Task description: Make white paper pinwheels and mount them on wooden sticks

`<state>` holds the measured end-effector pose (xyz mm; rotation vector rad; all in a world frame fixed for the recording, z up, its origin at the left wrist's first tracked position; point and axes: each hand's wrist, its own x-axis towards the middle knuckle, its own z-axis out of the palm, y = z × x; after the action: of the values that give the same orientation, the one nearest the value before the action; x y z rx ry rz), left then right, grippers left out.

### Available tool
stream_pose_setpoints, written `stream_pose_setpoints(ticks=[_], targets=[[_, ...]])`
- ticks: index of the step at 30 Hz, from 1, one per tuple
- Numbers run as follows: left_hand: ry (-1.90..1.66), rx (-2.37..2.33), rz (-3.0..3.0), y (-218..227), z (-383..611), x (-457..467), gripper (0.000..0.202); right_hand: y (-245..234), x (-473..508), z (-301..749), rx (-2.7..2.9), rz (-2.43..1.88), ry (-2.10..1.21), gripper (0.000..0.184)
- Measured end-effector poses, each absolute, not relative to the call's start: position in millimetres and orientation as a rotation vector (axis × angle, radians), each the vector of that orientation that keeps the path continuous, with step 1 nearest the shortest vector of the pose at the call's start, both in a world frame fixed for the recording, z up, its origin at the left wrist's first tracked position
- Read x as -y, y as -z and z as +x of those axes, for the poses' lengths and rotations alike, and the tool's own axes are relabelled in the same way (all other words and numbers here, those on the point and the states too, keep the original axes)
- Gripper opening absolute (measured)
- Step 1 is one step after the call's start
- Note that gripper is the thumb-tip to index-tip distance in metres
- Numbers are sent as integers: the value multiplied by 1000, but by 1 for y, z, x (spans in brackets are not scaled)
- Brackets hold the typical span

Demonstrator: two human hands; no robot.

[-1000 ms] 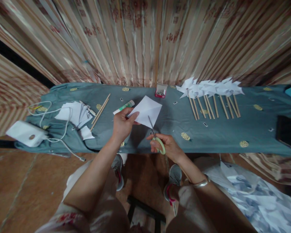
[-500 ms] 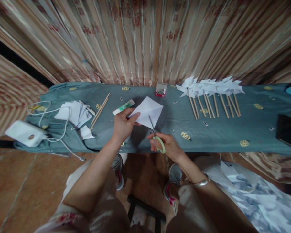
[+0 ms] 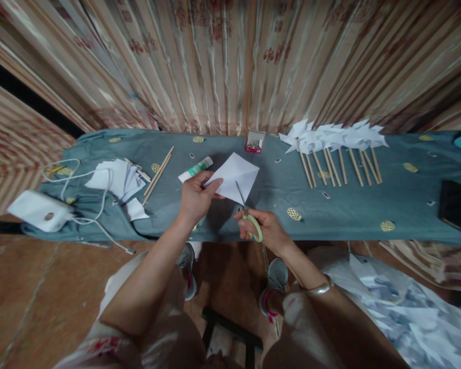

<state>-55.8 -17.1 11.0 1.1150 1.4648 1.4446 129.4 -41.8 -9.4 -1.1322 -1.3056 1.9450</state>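
Note:
My left hand [image 3: 198,197] pinches the left edge of a white square of paper [image 3: 230,173], thumb on top. The sheet is held above the cloth, one corner pointing toward me, with faint crease lines on it. My right hand [image 3: 267,228] is closed around the pale green handles of a pair of scissors [image 3: 256,229]. A dark blade lies over the paper near its front corner. Whether the blades are fully closed is too small to tell. Just behind my left hand lies a white and green glue stick [image 3: 195,169].
A small red box of metal pins [image 3: 254,142] stands behind the paper. Paper pinwheels on sticks [image 3: 332,138] lie at the right. At left are stacked paper sheets [image 3: 117,177], wooden sticks [image 3: 158,177] and a white power bank [image 3: 41,211] with cables. A bag of paper pieces [image 3: 411,312] sits lower right.
Almost nothing differs. The paper, scissors and both hands keep nearly the same place, with only a tiny shift to the right.

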Motion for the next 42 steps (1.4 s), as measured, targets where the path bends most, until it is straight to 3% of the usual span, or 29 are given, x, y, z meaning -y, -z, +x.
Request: stream_pose_setpoints(ticks=[29,42], targets=[[-1439,-1469,1132,-8,-57,18,23,10,42,127,1293,-1134,-1921,41],[-1451,-1524,1142,-8,-64,16,19,5,40,138,1451,-1103,-2048,52]])
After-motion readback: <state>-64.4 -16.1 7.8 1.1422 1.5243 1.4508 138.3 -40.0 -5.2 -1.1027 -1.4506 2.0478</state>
